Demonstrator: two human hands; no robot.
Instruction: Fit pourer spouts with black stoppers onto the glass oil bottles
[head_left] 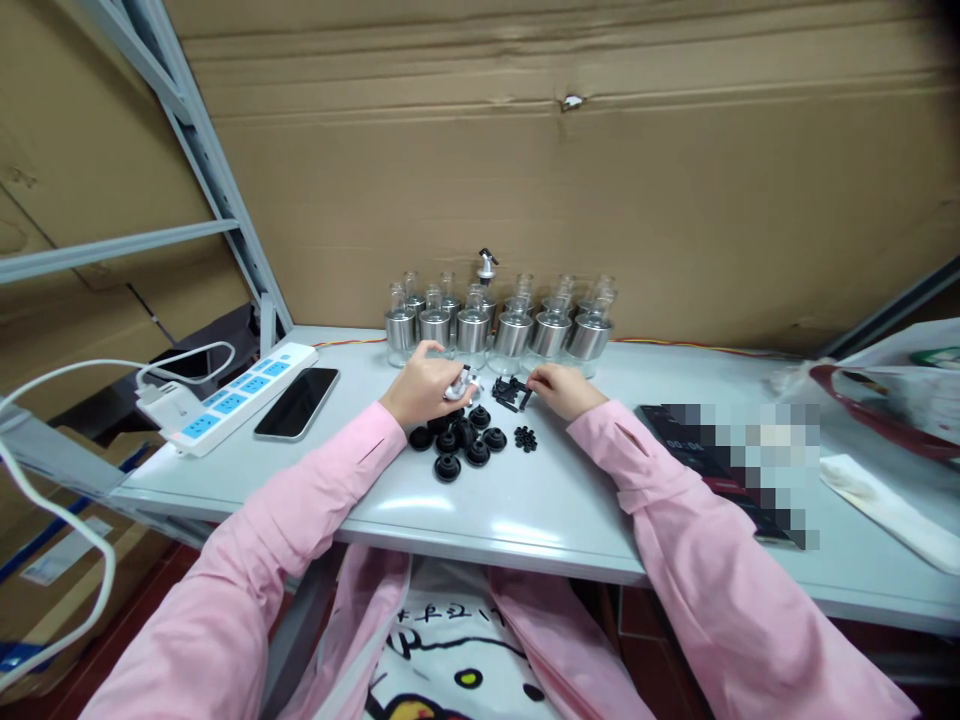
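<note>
My left hand [424,386] is closed around silver pourer top pieces [463,383]; how many it holds I cannot tell. Fingers pinched, my right hand [564,389] has a small black lever piece [526,393] at its fingertips, by the right side of a pile of similar black lever pieces [508,391]. Below my left hand lie several round black stoppers [448,467]. To their right is a cluster of tiny black rings [525,438].
Rows of glass bottles with steel sleeves [473,328] stand at the back; one carries a silver pourer with a black cap [487,265]. A power strip [247,398] and phone [297,404] lie left. A dark tablet-like device [675,440] and white strip [892,508] lie right.
</note>
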